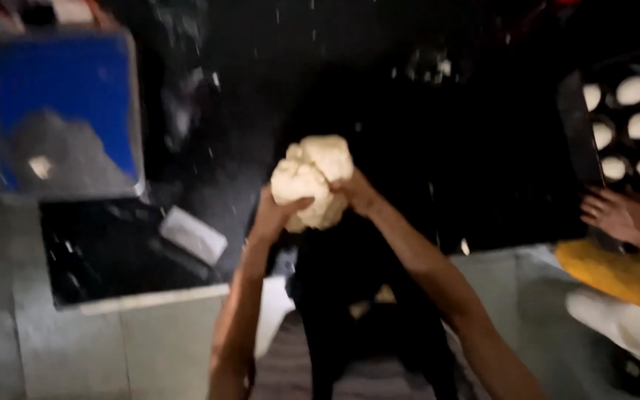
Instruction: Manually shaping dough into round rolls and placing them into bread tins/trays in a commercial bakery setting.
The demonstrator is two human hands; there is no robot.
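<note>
Both hands — left hand (274,215) and right hand (357,194) — are clamped around a pale lump of dough (311,180), held up over the dark counter (438,178), while another person's hand (616,215) rests by the tray (578,130) of dough rounds at right.

One package: a blue rectangular container (64,111) with grey contents, at ten o'clock. No labels, signs or screens visible.
</note>
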